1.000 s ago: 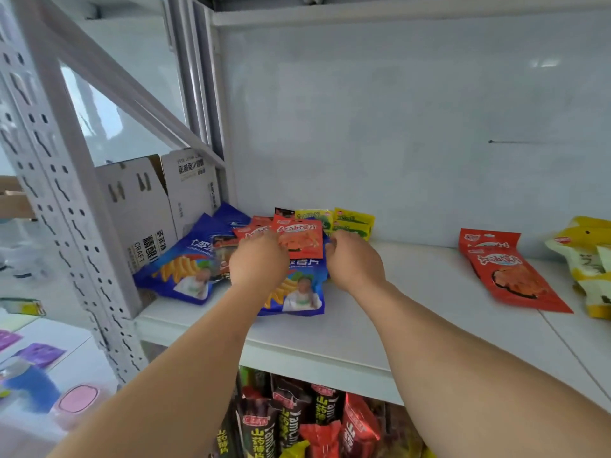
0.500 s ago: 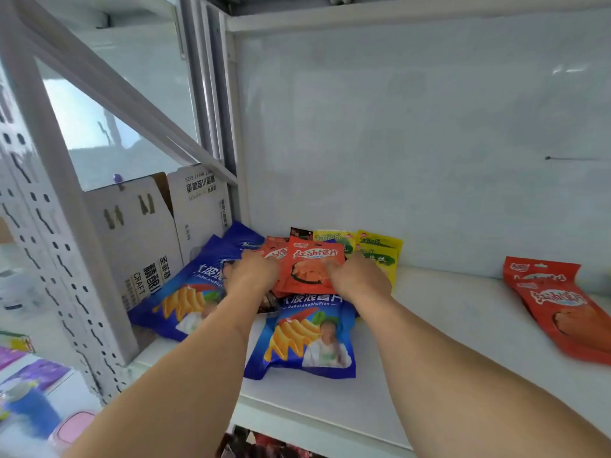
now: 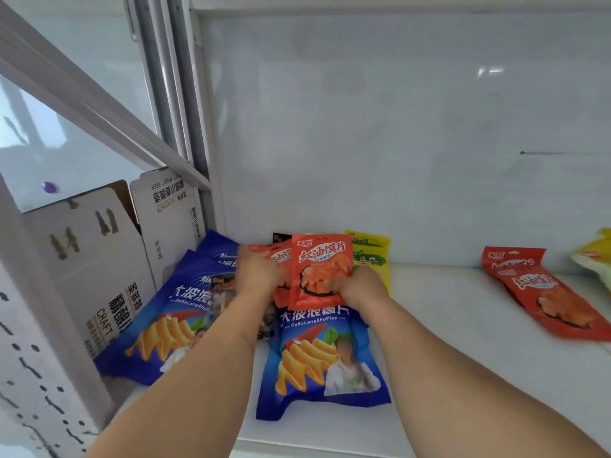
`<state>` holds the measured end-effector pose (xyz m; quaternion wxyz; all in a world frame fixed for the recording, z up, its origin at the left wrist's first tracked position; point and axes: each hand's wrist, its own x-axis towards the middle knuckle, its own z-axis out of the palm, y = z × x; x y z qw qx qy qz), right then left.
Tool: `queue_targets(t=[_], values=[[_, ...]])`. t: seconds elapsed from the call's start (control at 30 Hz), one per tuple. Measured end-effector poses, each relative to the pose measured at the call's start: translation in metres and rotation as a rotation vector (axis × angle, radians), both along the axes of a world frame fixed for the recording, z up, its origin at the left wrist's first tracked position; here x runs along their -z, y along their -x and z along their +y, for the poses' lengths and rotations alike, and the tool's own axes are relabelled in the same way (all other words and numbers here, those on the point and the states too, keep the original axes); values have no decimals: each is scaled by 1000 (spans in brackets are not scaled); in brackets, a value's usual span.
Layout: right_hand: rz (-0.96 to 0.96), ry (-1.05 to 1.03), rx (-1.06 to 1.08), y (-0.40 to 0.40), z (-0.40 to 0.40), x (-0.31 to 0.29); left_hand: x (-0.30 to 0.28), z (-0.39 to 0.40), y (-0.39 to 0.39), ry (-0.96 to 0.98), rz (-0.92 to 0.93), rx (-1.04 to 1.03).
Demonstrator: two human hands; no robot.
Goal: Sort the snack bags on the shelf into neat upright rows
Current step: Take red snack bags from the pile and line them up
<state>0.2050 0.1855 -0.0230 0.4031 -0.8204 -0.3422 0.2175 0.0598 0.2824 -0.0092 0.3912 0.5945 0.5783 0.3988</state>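
Note:
Both hands hold small red snack bags upright at the back left of the white shelf point(image 3: 446, 325). My right hand point(image 3: 360, 287) pinches the front red bag point(image 3: 319, 269) at its lower right corner. My left hand point(image 3: 256, 271) grips a second red bag point(image 3: 279, 254) just behind it. A blue chip bag point(image 3: 322, 358) lies flat under my wrists, and another blue chip bag point(image 3: 165, 322) leans at the left. Yellow bags point(image 3: 372, 256) stand against the back wall behind the red ones.
A white cardboard box point(image 3: 99, 259) stands at the shelf's left end beside the perforated post point(image 3: 29, 375). Another red bag point(image 3: 542, 292) lies flat at the right, with a yellow bag point(image 3: 595, 256) at the far right edge.
The view has moved closer to the shelf. Both hands have raised the red bags from lying on the blue bag to standing upright near the back wall.

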Motion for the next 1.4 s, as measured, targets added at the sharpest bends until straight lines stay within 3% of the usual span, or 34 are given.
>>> queue_targets(t=[0.07,0.13,0.27,0.37,0.53,0.67,0.83,0.97,1.23,1.4], values=[[77,-70,26,-3,-4,0,1,6,-5,12,-110,3],[137,-121,61,-6,-7,1,-2,10,-9,44,-50,-14],[161,-171,125,-7,-15,-1,2,22,-20,169,541,69],[176,-167,168,-5,-16,1,8,23,-24,163,667,137],[188,-174,197,-9,-9,12,9,17,-23,67,522,119],[242,-243,229,-7,-15,8,3,8,-24,-125,156,128],[311,-423,225,-13,-38,-2,-6,6,-27,53,-232,96],[353,-502,222,-29,-66,-12,-21,-11,-31,161,-489,187],[350,-529,259,-85,-151,-2,-41,-85,-65,14,-487,330],[373,-546,266,-132,-219,12,-42,-163,-101,-50,-302,411]])
